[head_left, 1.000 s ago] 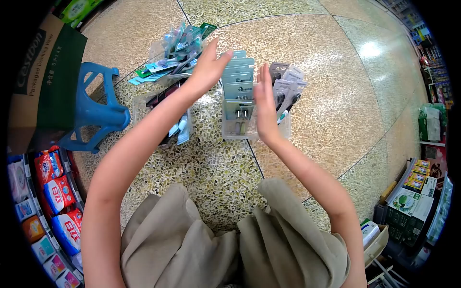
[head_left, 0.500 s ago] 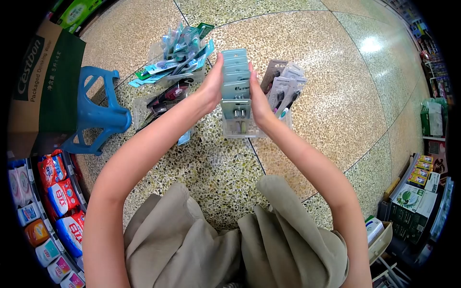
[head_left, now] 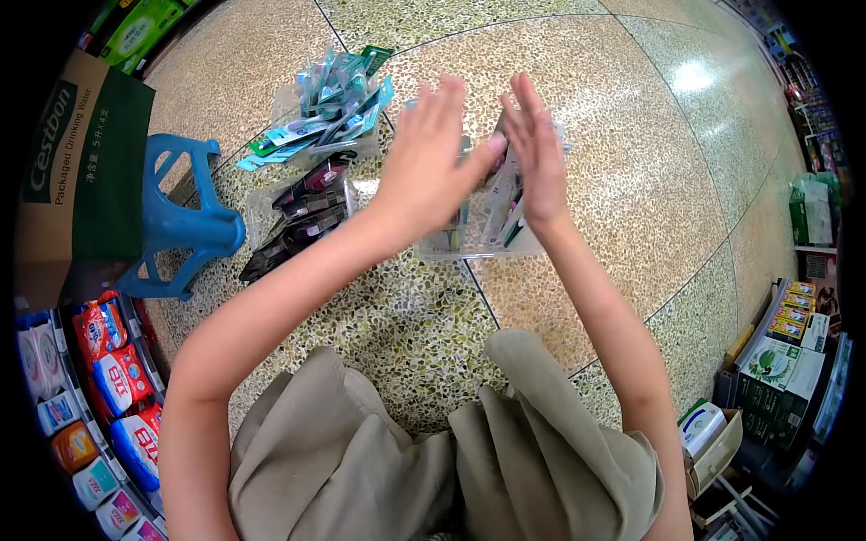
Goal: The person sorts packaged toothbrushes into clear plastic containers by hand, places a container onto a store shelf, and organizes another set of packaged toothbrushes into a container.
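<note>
My left hand (head_left: pixel 428 167), slightly blurred, is over a clear plastic bin (head_left: pixel 483 256) with its fingers stretched out and thumb toward the right. Against the right side of the bin, my right hand (head_left: pixel 541 167) is held flat, fingers straight up. Between the palms stand packaged toothbrushes (head_left: pixel 502 215) in the bin, partly covered by my hands. Left of them, another clear bin (head_left: pixel 260 200) holds dark packs (head_left: pixel 311 221). Behind that, a third bin is heaped with teal toothbrush packs (head_left: pixel 338 95).
A blue plastic stool (head_left: pixel 194 221) and a drinking water carton (head_left: pixel 90 171) stand at left. Shelves with red and blue bags (head_left: pixel 122 379) run along the lower left. Boxes (head_left: pixel 780 379) and shelving line the right side. My knees (head_left: pixel 433 469) are close below the bins.
My hands have come off the row of pale teal packs in the bin. Left hand has moved right and opened; right hand has shifted right to the other packs.
</note>
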Demonstrator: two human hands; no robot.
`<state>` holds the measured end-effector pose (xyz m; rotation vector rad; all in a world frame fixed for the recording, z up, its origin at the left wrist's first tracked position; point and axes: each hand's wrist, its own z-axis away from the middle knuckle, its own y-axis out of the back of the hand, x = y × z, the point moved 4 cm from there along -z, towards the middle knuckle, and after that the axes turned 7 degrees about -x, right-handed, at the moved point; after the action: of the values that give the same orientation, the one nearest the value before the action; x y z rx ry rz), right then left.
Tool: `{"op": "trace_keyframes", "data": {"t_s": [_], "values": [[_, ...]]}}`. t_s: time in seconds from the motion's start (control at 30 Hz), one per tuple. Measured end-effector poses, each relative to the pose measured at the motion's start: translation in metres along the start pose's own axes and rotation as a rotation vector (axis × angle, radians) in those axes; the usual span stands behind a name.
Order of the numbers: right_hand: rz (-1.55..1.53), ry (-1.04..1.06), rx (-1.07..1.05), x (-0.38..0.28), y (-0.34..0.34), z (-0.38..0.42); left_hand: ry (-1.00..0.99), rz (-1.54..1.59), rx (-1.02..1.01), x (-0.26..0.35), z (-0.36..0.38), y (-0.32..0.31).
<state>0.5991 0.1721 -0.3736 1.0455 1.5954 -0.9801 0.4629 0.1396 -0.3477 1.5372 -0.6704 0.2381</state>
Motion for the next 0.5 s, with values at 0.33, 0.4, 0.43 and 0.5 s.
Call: {"op": "trace_keyframes", "data": {"t_s": [0.33, 0.4, 0.43, 0.5], "values": [[0.292, 0.207, 0.099, -0.014, 0.051, 0.01, -0.151, -0.243, -0.186, -0.012, 0.007, -0.037], [0.314, 0.216, 0.121, -0.014, 0.057, 0.01, -0.154, -0.245, -0.178, -0.013, 0.008, -0.039], [0.342, 0.216, 0.13, -0.014, 0.059, 0.01, -0.156, -0.248, -0.172, -0.012, 0.008, -0.039], [0.413, 0.211, 0.145, -0.014, 0.065, 0.01, -0.145, -0.251, -0.18, -0.011, 0.009, -0.038]]}}
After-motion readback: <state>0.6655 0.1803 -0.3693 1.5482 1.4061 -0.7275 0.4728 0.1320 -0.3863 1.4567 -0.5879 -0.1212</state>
